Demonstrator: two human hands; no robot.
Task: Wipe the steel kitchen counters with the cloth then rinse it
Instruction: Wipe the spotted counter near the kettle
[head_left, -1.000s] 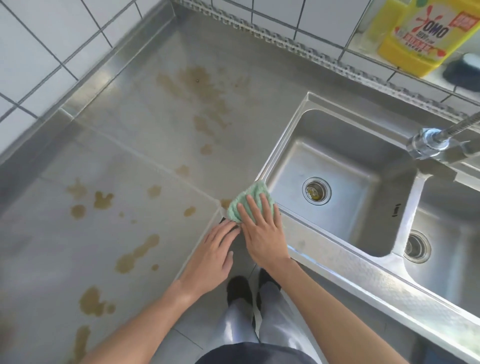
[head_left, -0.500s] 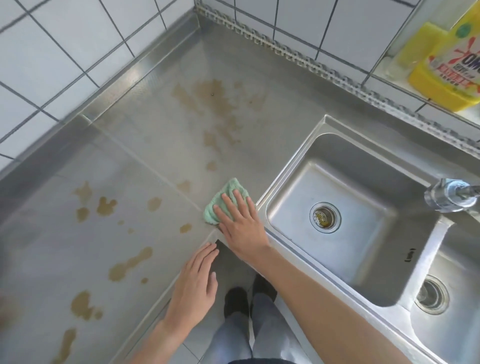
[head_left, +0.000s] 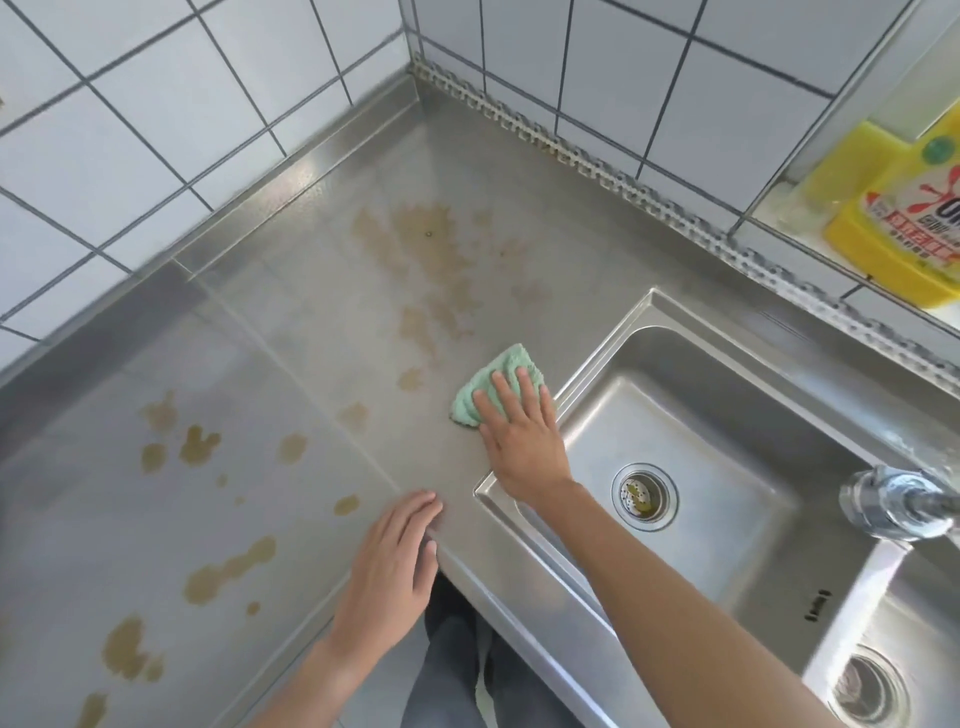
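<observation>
Wiping: right hand (head_left: 524, 441) pressed folded green cloth (head_left: 491, 387) flat, fingers slightly spread; left hand (head_left: 387, 577) braced, fingers together. Best swept across brown stains (head_left: 431, 249) on steel counter (head_left: 322, 322).

The steel table (head_left: 322, 332), spotted with brown stains (head_left: 431, 244), carries a green cloth (head_left: 498, 374) beside the sink (head_left: 639, 322), under the right hand (head_left: 524, 441).
</observation>
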